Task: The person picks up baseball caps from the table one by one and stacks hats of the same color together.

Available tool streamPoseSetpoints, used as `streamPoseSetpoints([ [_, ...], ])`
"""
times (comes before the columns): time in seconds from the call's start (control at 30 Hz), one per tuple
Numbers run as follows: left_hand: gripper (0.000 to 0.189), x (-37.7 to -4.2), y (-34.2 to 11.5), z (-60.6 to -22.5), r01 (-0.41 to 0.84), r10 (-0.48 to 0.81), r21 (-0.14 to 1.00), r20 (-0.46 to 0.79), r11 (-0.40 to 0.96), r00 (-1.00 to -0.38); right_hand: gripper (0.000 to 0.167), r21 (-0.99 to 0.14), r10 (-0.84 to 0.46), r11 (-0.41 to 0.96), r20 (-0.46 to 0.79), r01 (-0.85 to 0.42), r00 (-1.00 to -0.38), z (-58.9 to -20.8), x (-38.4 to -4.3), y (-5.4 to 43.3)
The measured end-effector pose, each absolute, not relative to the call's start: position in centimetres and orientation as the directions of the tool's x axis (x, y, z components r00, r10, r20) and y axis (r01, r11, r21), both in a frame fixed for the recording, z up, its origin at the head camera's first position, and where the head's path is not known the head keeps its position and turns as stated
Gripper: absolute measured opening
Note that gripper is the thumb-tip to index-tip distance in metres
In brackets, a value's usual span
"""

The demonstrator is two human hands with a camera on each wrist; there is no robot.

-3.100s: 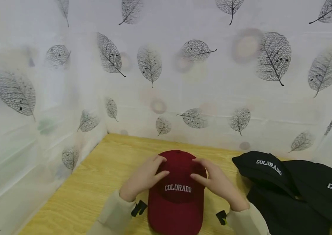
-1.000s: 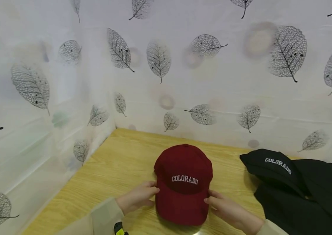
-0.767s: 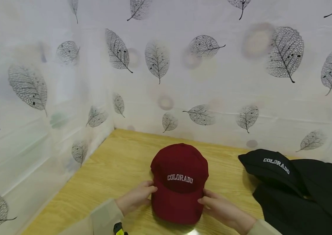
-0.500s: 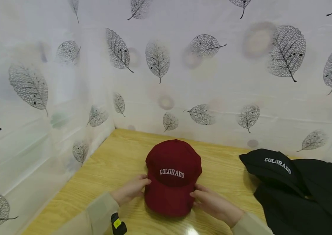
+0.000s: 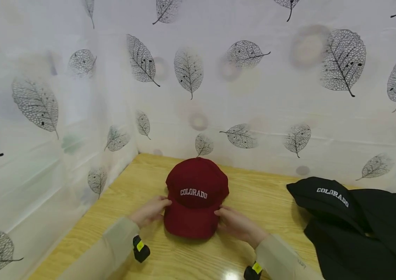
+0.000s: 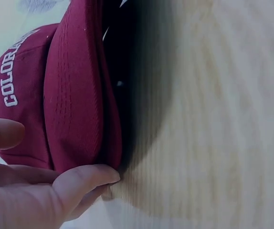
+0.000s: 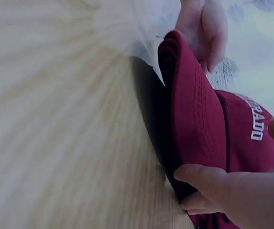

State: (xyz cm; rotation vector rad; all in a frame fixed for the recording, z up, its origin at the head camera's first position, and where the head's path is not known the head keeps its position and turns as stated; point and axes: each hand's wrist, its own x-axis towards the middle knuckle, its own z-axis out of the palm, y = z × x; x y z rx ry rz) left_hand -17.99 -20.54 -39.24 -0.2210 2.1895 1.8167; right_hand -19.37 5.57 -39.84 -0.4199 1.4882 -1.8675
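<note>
A maroon baseball cap (image 5: 192, 217) lettered COLORADO lies brim toward me on the wooden table (image 5: 141, 171). Its brim (image 6: 75, 95) shows layered maroon edges in both wrist views, as of caps nested together. My left hand (image 5: 150, 211) grips the left side where brim meets crown, thumb on the near side. On the opposite side my right hand (image 5: 240, 224) holds the brim's right edge, its fingertips (image 7: 189, 174) right at the rim. Parts of the fingers are hidden behind the cap.
Several black COLORADO caps (image 5: 352, 249) lie overlapping at the right of the table. A white leaf-patterned curtain (image 5: 247, 93) hangs along the back and left edges. Small black devices (image 5: 141, 251) are strapped at both wrists.
The hands moved from over the crown down to the cap's sides. Over the last second both hands have slid the maroon cap away from me and to the left. The black caps stayed put.
</note>
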Motion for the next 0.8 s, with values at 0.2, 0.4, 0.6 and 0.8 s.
streamPoseSetpoints([
  [0.2,0.047,-18.9,-21.5,-39.3,-0.312,0.049,0.934,-0.325,0.172,-0.944,0.018,-0.943,-0.688,-0.105,-0.160,0.316,-0.707,-39.9,-20.5,4.9],
  [0.4,0.047,-19.0,-22.0,-39.2,-0.321,0.028,0.936,-0.328,0.145,-0.944,0.039,-0.951,-0.675,-0.086,-0.163,0.296,-0.720,-39.8,-20.8,4.0],
  [0.6,0.056,-18.6,-21.8,-38.3,-0.268,0.022,0.930,-0.282,0.251,-0.959,0.057,-0.967,-0.604,-0.006,-0.200,0.255,-0.771,-39.6,-20.7,4.4],
  [0.8,0.055,-17.4,-19.6,-35.5,0.004,0.023,0.856,-0.010,0.517,-1.000,0.056,-0.987,-0.483,0.135,-0.146,0.091,-0.863,-38.9,-20.0,6.3],
])
